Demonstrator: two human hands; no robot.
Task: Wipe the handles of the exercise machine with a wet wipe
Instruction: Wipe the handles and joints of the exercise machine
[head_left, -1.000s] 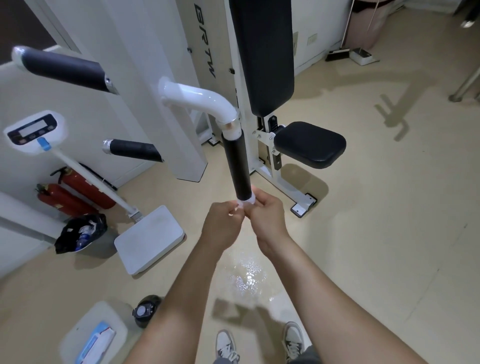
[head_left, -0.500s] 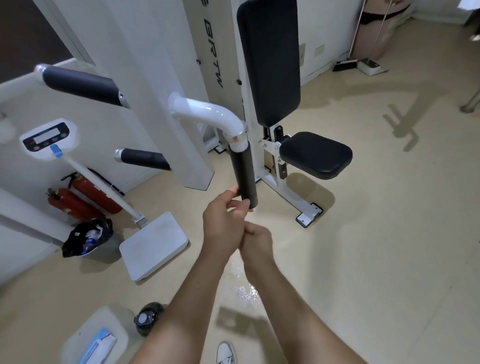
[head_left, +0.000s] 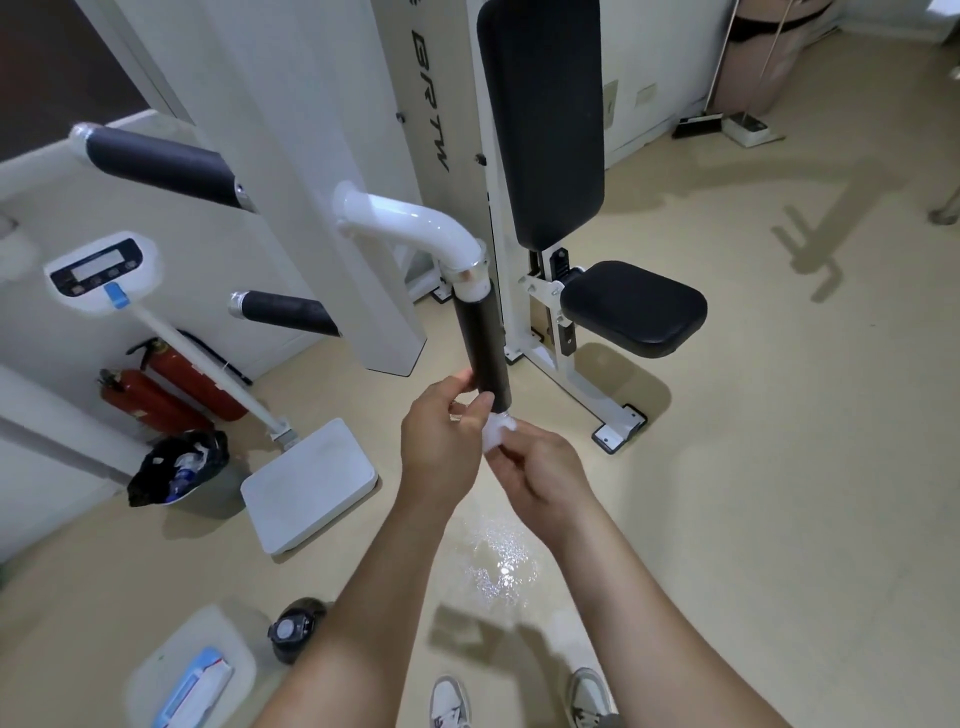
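Three black handles (head_left: 485, 353) (head_left: 156, 163) (head_left: 291, 312), two red fire extinguishers (head_left: 192, 382) (head_left: 140, 400), one weighing scale (head_left: 306, 483), two hands (head_left: 441, 441) (head_left: 540, 478), one wipe (head_left: 496, 428), two shoes (head_left: 449, 701) (head_left: 587, 696).

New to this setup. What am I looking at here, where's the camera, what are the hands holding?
One camera, worn on the person's head, looks forward and down. The white frame with black backrest and seat is a gym machine. Its black handle hangs from a white tube. The left hand pinches the handle's lower end; the right hand holds a bunched white wet wipe just below. Nearby: a scale, two red fire extinguishers, a wipe pack.
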